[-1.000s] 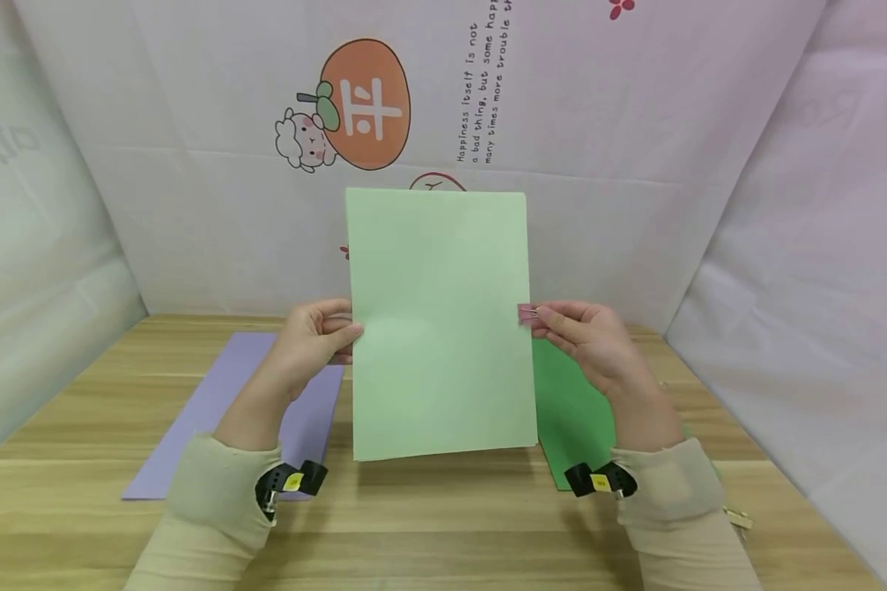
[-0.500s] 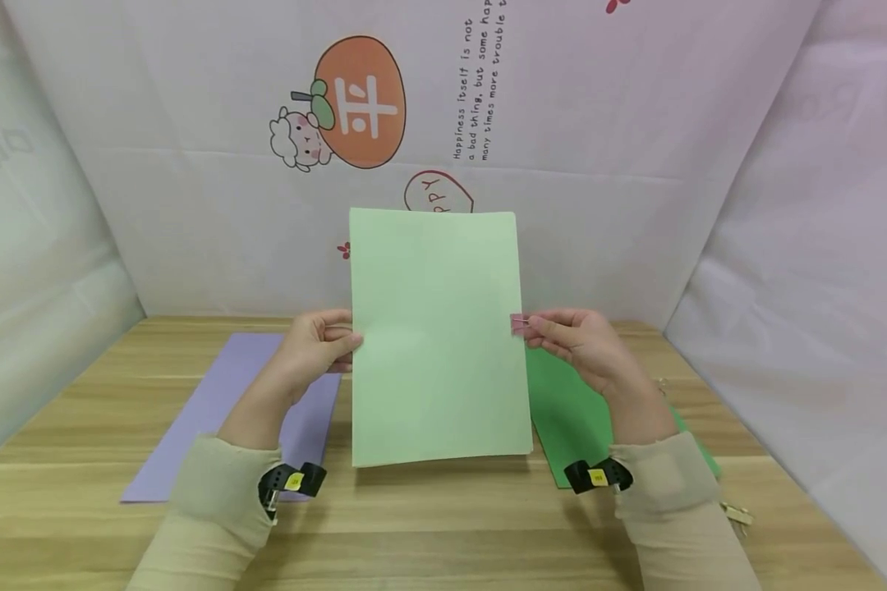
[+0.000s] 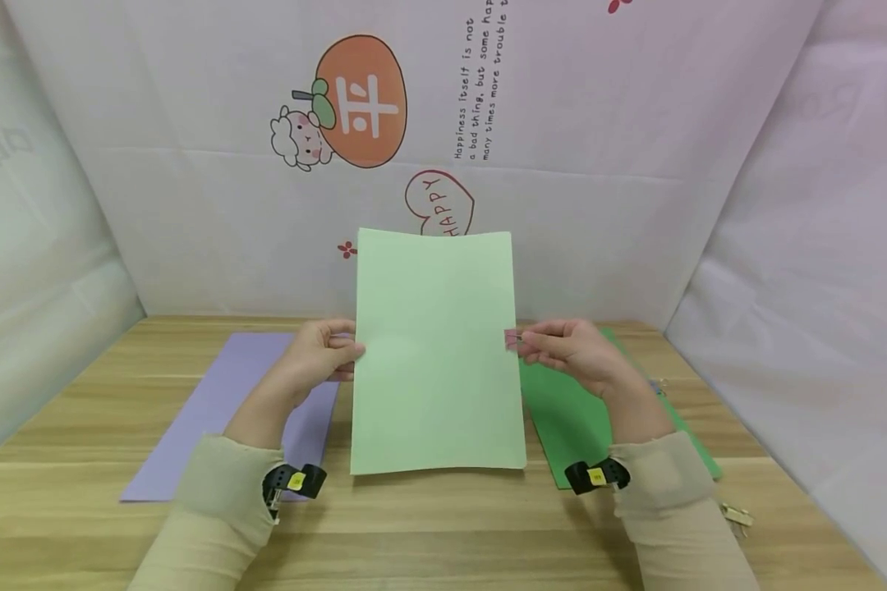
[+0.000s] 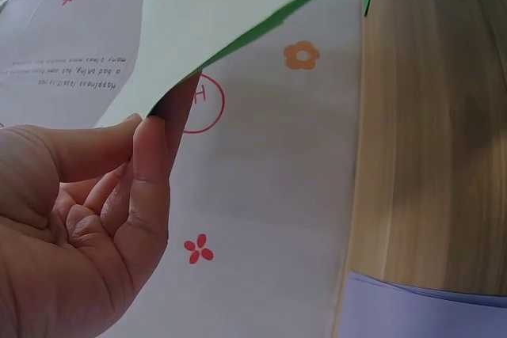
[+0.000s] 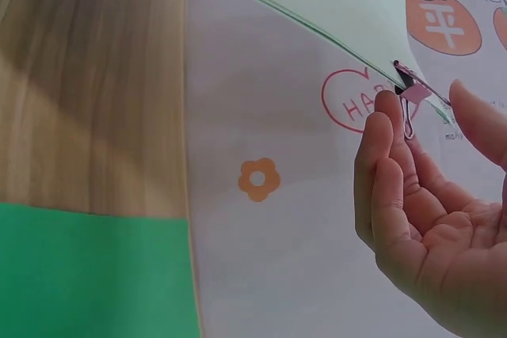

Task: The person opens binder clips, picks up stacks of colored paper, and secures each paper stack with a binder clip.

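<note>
So we've got the pale green paper (image 3: 436, 353) held up over the table (image 3: 429, 542), about mid-scene — the left hand (image 3: 310, 353) pinching its left edge, thumb in front. The right hand (image 3: 569, 349) has the pink clip (image 5: 413, 92) between thumb and fingers, and up close we can see the clip's bitten onto the paper's right edge. Looks like several layers in there, but we can't count them.

Purple sheet (image 3: 222, 410) lies on the left, partly under the left arm (image 3: 259, 410). Darker green sheet (image 3: 565, 419) on the right, partly hidden by the right arm (image 3: 639, 410). The paper cuts off some of the heart (image 3: 447, 197) on the far backdrop (image 3: 599, 222). Gold bit (image 3: 737, 515) near right — too small for us to make out.
</note>
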Motion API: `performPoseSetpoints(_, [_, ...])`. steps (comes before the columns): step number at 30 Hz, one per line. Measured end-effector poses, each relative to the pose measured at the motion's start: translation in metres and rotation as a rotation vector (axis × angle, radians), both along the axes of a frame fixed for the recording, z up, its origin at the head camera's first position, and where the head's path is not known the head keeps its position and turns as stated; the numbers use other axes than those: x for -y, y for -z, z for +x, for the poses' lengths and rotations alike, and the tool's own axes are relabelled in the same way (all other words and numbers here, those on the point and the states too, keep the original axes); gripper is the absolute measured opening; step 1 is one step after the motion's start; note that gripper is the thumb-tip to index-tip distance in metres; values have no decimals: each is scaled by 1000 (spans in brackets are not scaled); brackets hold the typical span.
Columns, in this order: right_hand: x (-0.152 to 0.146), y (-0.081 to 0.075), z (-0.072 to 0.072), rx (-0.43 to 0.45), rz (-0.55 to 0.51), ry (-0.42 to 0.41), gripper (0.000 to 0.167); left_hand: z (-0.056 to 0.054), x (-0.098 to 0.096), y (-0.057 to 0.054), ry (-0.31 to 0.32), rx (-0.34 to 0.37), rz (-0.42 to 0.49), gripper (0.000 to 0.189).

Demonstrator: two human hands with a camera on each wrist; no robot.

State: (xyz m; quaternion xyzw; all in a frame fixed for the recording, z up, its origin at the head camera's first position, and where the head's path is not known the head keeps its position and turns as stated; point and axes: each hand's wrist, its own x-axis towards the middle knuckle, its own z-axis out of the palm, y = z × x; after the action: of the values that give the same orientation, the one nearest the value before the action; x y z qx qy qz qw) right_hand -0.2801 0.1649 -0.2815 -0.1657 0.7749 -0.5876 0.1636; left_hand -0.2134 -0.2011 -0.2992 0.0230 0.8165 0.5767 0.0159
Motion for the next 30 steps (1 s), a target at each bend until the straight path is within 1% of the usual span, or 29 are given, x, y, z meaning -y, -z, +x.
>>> performPoseSetpoints(4, [0,6,-5,5,37,-20,46,-2,0,3,4,11,-7,56])
performPoseSetpoints(8, [2,11,-8,-1,83,-25,48,-5,-1,6,6,18,-16,50])
performPoseSetpoints(14, [7,16,-8,-17,167,-11,51,-7,-2,9,6,47,-25,43])
performPoseSetpoints(17, [8,18,-9,-6,183,2,51,-7,-3,10,10,65,-30,46])
performPoseSetpoints(23, [11,25,-12,-8,220,11,46,-7,-6,13,13,102,-45,57])
performPoseSetpoints(26, [14,29,-14,-29,263,18,42,-9,-7,16,17,120,-43,57])
performPoseSetpoints(30, [22,33,-14,-42,320,53,38,-12,-7,20,27,142,-35,58])
